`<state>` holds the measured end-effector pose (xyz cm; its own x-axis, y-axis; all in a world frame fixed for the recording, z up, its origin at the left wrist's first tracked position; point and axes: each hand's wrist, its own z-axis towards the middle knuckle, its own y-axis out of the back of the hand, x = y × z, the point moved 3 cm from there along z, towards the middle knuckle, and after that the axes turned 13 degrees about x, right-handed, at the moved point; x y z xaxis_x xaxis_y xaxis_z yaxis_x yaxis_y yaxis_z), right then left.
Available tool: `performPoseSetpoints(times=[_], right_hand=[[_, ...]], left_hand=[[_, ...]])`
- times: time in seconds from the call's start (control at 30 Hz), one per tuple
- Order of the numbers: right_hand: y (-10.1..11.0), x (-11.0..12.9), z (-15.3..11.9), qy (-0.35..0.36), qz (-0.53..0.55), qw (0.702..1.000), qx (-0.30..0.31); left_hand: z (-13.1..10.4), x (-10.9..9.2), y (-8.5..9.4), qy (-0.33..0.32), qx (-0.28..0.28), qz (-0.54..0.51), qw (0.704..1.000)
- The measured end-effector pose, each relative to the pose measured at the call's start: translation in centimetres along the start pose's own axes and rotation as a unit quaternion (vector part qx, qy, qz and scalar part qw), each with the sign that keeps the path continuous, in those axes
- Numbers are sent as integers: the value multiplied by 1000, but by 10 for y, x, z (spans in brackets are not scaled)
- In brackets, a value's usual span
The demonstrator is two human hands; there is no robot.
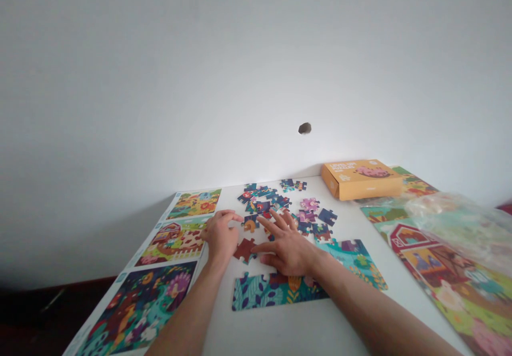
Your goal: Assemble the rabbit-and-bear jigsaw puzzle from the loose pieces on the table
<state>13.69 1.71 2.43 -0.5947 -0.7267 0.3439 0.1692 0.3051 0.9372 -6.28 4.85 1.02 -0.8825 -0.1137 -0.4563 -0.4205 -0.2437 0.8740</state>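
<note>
My right hand (286, 245) lies over loose jigsaw pieces with its fingers spread. One finger reaches the edge of a brown puzzle piece (244, 250), and other fingertips rest among the pieces farther back. Just left of it is my left hand (221, 233), its index finger stretched toward a dark blue piece with an orange crescent (250, 222); nothing shows in its grasp. Below the hands lies a joined teal strip of puzzle (260, 294) with leaves, partly covered by my right forearm. Another joined teal section (360, 262) extends to the right of that forearm.
Several loose pieces (264, 193) spread toward the wall. A pink piece (310, 204) and a plain dark blue piece (328, 216) lie rightward. Picture sheets (172, 241) line the left. An orange puzzle box (362, 180), a farm puzzle (448, 270) and clear plastic (456, 222) are right.
</note>
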Motion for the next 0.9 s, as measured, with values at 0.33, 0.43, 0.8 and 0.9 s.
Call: performPoseSetpoints(times=[0.33, 0.43, 0.8, 0.9], right_hand=[[2, -13, 1, -30, 4, 998, -49], [-1, -16, 2, -30, 7, 998, -63], [-9, -30, 8, -97, 15, 988, -115], [-9, -35, 8, -133, 23, 982, -134]], left_hand=[[0, -1, -6, -25, 42, 5, 999], [0, -4, -9, -43, 52, 12, 998], [-9, -16, -18, -117, 94, 64, 987], [-7, -12, -19, -109, 90, 66, 988]])
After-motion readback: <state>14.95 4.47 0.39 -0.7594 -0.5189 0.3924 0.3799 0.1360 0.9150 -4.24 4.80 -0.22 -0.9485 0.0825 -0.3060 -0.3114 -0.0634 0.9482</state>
